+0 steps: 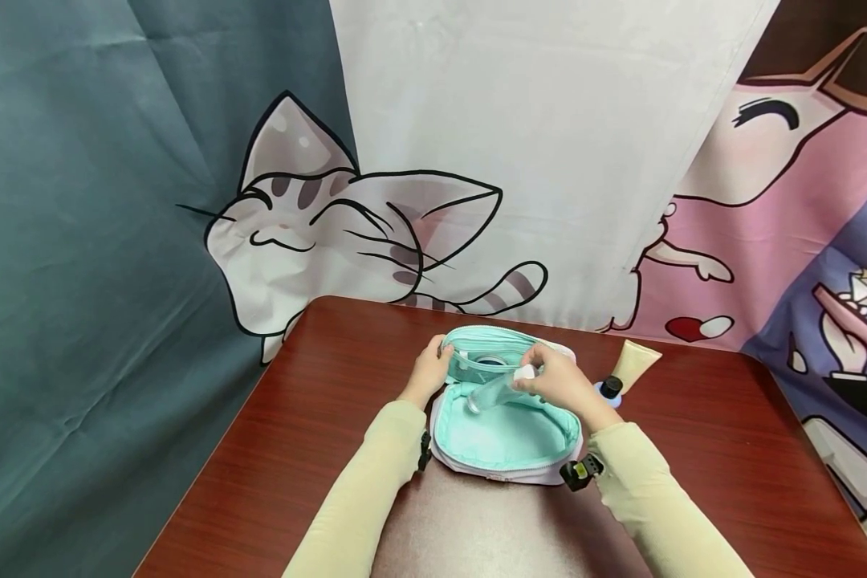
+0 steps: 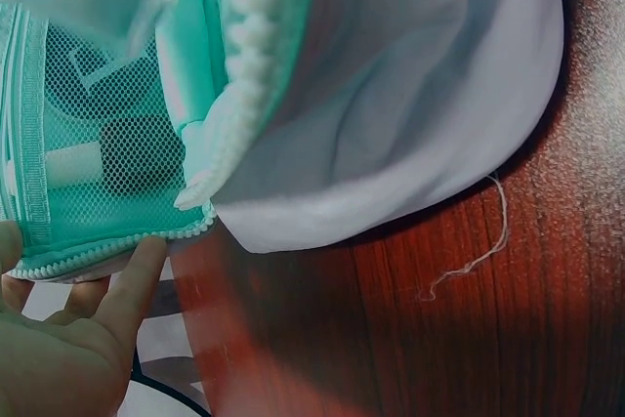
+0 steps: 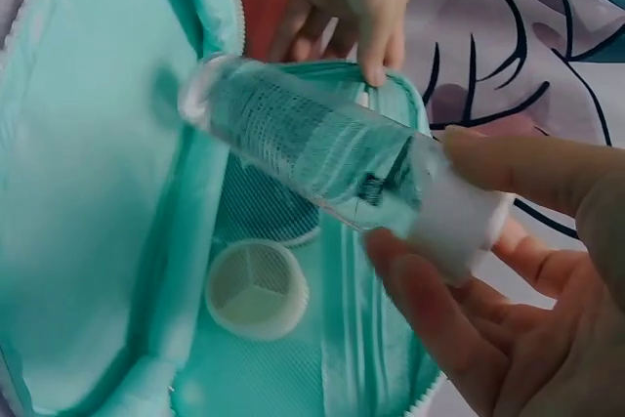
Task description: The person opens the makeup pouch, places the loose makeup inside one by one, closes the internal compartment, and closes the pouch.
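On my remote feed, a lavender-white fabric pouch with mint-green lining is lying unzipped near the far edge of a red-brown wooden table. With the left hand I am pinching the rim of its far half, fingers bent around the edge, presumably to keep that half spread. With the right hand I am gripping a clear cylindrical plastic bottle by its white cap, thumb opposing fingers with only the cap's width between; the bottle is tilting above the pouch, its body probably left free by this grip. Mint mesh is covering a round white jar, likely restraining it. A cream flattened tube and a black-capped blue container are resting toward the table's far right corner.
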A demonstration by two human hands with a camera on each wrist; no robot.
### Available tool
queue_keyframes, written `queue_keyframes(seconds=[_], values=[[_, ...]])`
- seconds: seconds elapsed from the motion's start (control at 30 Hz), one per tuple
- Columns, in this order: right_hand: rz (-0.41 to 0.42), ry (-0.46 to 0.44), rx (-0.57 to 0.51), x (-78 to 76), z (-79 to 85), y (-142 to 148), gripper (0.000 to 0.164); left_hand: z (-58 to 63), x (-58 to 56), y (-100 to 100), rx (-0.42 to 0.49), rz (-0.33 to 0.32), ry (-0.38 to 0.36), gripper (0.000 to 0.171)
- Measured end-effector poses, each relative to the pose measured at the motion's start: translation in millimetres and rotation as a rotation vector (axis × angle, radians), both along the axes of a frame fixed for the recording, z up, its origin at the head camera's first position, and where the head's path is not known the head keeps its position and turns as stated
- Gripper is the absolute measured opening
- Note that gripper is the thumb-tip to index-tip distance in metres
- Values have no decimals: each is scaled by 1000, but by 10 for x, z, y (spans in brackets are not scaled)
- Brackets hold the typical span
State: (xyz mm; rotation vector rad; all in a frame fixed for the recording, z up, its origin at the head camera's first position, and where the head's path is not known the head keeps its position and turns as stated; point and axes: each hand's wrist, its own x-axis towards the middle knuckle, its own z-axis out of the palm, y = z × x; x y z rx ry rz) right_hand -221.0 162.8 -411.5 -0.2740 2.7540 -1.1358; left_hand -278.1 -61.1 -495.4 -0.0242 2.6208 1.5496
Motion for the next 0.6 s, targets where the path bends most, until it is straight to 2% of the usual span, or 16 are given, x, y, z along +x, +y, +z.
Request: queue_keyframes(seconds=[0.1, 0.23, 0.43, 0.5, 0.6], values=[[33, -15, 19, -18, -42, -37, 24, 4, 3, 5, 2, -2, 4, 33], [97, 44, 47, -42, -127, -80, 23, 2, 7, 10, 2, -2, 2, 33], [118, 26, 55, -68, -233, -94, 28, 4, 6, 18, 1, -8, -6, 34], [121, 35, 97, -78, -235, -87, 29, 10, 4, 16, 1, -9, -4, 34], [159, 64, 253, -89, -214, -75, 30, 18, 6, 7, 4, -6, -6, 33]])
